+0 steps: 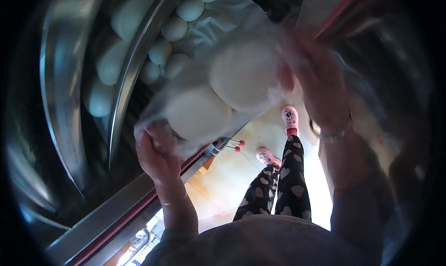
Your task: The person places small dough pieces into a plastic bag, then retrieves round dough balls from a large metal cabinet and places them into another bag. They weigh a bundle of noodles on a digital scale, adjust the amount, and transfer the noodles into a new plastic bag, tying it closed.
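Observation:
A translucent plastic sheet or bag (195, 81) is stretched between my two hands, blurred by motion. Two large round white pieces, perhaps dough (198, 114), show in or behind it. My left hand (158, 154) grips the lower left end of the plastic with curled fingers. At the upper right end, my right hand (313, 71) has its fingers on the plastic; they are blurred. Beyond the plastic, several smaller white balls (175, 28) lie in a row on a crinkled plastic sheet (223, 15).
A curved shiny metal rim (136, 53) stands at the left, with white round shapes (101, 98) beside it that may be reflections. A metal edge with a red strip (115, 210) runs below. Red-tipped rods (239, 143) stick out over the tiled floor (216, 192).

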Available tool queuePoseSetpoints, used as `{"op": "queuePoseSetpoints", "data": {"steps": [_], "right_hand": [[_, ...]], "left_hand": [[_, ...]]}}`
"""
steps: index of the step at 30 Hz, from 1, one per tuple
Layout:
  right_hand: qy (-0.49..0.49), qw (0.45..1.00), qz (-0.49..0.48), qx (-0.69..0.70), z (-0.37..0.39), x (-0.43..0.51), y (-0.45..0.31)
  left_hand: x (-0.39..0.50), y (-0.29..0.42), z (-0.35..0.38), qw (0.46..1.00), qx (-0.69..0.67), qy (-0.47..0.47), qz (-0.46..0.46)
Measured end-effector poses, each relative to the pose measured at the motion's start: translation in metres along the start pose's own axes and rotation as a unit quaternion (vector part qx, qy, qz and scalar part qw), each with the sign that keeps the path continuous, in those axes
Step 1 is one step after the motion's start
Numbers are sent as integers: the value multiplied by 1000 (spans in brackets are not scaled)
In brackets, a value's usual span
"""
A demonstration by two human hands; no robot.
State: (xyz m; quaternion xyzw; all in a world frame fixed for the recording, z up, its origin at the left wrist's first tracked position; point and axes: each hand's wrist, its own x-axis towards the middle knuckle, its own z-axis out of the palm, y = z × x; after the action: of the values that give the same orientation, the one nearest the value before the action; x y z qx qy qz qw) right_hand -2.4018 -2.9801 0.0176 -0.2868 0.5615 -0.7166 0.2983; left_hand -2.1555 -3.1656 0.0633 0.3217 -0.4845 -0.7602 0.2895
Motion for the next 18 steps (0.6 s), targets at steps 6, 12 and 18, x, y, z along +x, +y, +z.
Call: {"op": "queuePoseSetpoints", "data": {"steps": [6, 12, 18], "right_hand": [[75, 970, 184, 142, 8, -137, 7], [113, 981, 156, 5, 36, -270, 12], [-23, 971, 233, 48, 95, -325, -31]], "left_hand": [[-98, -37, -7, 979, -72, -74, -177], [-199, -62, -28, 950, -106, -23, -293], [-275, -32, -28, 966, -71, -116, -220]]}}
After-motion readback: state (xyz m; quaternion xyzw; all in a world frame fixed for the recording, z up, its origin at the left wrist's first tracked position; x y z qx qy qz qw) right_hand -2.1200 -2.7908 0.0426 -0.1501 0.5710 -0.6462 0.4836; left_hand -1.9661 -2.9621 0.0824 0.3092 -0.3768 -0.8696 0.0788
